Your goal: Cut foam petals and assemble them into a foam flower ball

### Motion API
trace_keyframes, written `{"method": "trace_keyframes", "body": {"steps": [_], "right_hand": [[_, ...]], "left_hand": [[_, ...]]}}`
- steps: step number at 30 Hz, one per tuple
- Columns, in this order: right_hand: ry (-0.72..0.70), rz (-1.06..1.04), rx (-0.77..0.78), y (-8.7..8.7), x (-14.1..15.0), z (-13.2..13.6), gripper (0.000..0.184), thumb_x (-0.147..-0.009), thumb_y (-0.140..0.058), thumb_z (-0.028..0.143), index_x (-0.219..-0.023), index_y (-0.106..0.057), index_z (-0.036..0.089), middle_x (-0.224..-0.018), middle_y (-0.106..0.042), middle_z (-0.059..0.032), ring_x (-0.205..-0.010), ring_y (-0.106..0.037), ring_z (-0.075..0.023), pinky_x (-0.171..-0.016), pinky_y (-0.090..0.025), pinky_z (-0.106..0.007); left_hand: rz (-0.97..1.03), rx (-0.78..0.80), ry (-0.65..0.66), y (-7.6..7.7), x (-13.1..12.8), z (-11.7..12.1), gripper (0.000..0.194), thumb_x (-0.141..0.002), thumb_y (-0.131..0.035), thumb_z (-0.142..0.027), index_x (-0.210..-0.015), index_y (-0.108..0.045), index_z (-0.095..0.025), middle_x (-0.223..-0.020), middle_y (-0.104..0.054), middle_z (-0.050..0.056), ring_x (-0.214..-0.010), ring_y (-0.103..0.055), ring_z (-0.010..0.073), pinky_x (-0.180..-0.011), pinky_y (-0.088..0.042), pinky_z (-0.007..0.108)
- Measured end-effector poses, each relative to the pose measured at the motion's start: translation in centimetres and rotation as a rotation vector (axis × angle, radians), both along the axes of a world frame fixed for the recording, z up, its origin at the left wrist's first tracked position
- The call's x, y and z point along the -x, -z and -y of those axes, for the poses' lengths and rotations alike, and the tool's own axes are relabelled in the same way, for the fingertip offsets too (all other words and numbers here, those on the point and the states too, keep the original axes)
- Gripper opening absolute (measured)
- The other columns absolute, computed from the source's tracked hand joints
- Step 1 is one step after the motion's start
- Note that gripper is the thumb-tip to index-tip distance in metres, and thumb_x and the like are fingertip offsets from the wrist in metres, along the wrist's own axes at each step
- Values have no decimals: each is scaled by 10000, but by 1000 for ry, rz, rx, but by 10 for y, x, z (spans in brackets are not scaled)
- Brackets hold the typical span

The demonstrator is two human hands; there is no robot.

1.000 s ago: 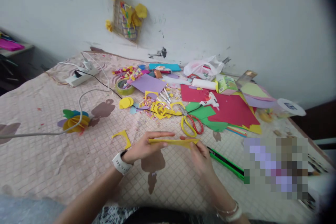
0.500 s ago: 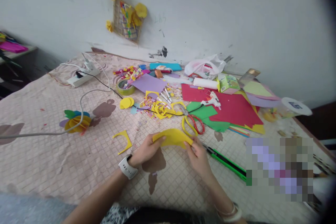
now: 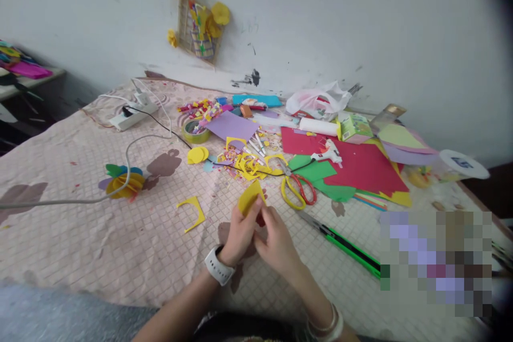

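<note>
In the head view, the yellow paper (image 3: 249,197), spread wide a moment ago, is now folded small and stands upright, pinched by the left hand (image 3: 240,236) and right hand (image 3: 276,240), pressed close together above the bedspread (image 3: 80,246). The scissors (image 3: 296,192) lie just beyond, the craft knife (image 3: 340,246) to the right, and a yellow cutout (image 3: 191,212) to the left.
</note>
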State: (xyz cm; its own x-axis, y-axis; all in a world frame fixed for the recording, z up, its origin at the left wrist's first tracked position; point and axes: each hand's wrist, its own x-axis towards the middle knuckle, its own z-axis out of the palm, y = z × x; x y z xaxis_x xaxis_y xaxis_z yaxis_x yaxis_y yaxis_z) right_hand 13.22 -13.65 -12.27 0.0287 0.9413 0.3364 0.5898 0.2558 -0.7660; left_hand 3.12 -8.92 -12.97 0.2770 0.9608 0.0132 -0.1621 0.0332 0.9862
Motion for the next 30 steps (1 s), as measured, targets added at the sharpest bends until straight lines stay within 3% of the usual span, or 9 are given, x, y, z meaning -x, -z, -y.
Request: {"method": "trace_keyframes", "body": {"steps": [3, 6, 9, 12, 16, 23, 30], "right_hand": [[48, -32, -22, -11, -22, 3, 382, -883, -594, 241, -1265, -584, 242, -1015, -682, -83, -912, -654, -255, -828, -564, -415], [113, -131, -24, -17, -41, 2, 442, -906, -602, 309, -1334, -510, 247, -1261, -615, -119, -1136, -596, -283, -969, -497, -475], [-64, -263, 122, -13, -46, -3, 599, -891, -633, 348, -1441, -409, 272, -1455, -504, -107, -1323, -484, -278, -1087, -409, -495], [-171, -298, 213, -5, -43, -9, 454, -900, -619, 372, -1338, -563, 268, -1359, -612, -93, -1257, -558, -266, -1077, -426, -485], [-223, -321, 232, -9, -44, -14, 392, -851, -679, 403, -1220, -674, 271, -1273, -675, -74, -1203, -600, -265, -1047, -461, -456], [-263, -400, 370, -33, -44, -26, 244, -812, -706, 381, -1004, -779, 248, -1070, -770, -47, -1024, -697, -257, -918, -552, -412], [-56, -542, 484, -16, -42, -41, 265, -787, -709, 419, -879, -781, 181, -844, -794, -80, -756, -744, -264, -630, -604, -359]], "left_hand": [[4, -42, 83, -7, 11, -11, 387, -958, -473, -441, -1207, -638, -194, -1181, -694, 100, -1102, -640, 279, -970, -501, 444], [2, -106, 281, -16, 19, -20, 317, -921, -572, -401, -1161, -696, -234, -1234, -686, 75, -1187, -595, 272, -1061, -426, 433], [-2, -125, 510, -15, 21, -24, 301, -913, -592, -397, -1128, -721, -230, -1188, -712, 83, -1113, -640, 261, -1000, -471, 409], [-3, -111, 617, -5, 19, -27, 312, -884, -630, -418, -1092, -729, -208, -1057, -751, 85, -943, -692, 239, -851, -535, 366], [14, -77, 690, 4, 17, -29, 300, -852, -668, -428, -1024, -750, -198, -999, -762, 80, -892, -696, 226, -831, -535, 354], [73, 123, 730, 0, 10, -20, 318, -756, -768, -397, -995, -722, -193, -961, -753, 57, -855, -699, 215, -792, -561, 355], [183, 391, 561, -10, 0, -3, 201, -812, -701, -348, -965, -662, -224, -879, -755, 16, -836, -721, 237, -754, -568, 353]]}}
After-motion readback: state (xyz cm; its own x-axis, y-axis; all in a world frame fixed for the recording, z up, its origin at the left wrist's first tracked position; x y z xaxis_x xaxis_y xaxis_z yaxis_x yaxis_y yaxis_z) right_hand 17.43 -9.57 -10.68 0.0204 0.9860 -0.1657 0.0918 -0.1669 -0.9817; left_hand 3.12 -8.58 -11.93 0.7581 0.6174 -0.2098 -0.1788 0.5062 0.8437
